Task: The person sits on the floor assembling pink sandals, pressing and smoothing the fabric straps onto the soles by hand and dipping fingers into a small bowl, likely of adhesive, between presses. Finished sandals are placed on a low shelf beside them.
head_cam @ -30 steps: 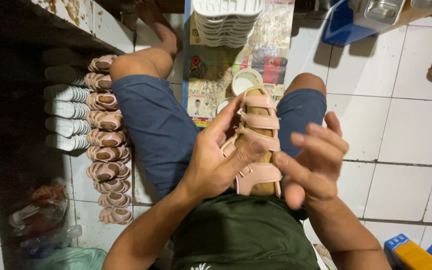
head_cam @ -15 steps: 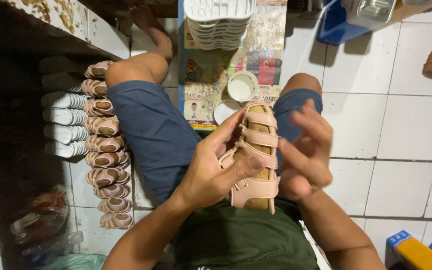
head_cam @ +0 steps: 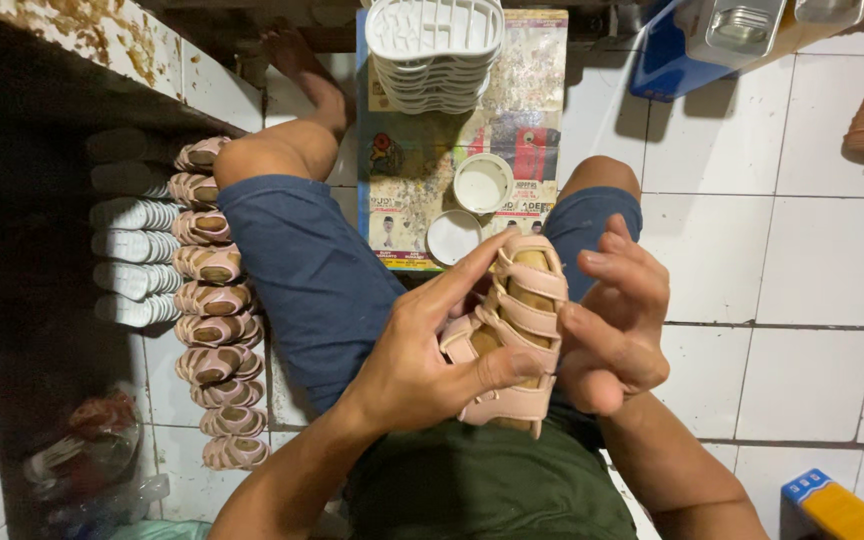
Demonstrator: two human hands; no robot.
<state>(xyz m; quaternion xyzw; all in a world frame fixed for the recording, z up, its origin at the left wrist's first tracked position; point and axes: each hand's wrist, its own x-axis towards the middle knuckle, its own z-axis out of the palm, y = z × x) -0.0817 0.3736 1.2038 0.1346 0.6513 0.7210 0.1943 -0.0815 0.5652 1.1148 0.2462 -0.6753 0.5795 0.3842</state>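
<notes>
A pink strapped sandal (head_cam: 518, 322) with a tan insole is held over my lap, toe pointing away. My left hand (head_cam: 422, 350) grips it from the left, thumb across a lower strap and index finger stretched along the upper edge. My right hand (head_cam: 612, 325) presses against its right side, fingers curled over the straps. I sit on white floor tiles in blue shorts (head_cam: 312, 270) and a dark green shirt.
A row of several pink sandals (head_cam: 210, 300) lies by my left leg, beside white soles (head_cam: 132, 250). A stack of white soles (head_cam: 434, 45) and two round white lids (head_cam: 482, 183) rest on printed paper (head_cam: 412, 170). Boxes (head_cam: 842, 505) sit bottom right.
The sandal has tilted slightly and risen in view. My right hand has closed in from an open spread onto the sandal's right side. My left hand keeps its hold.
</notes>
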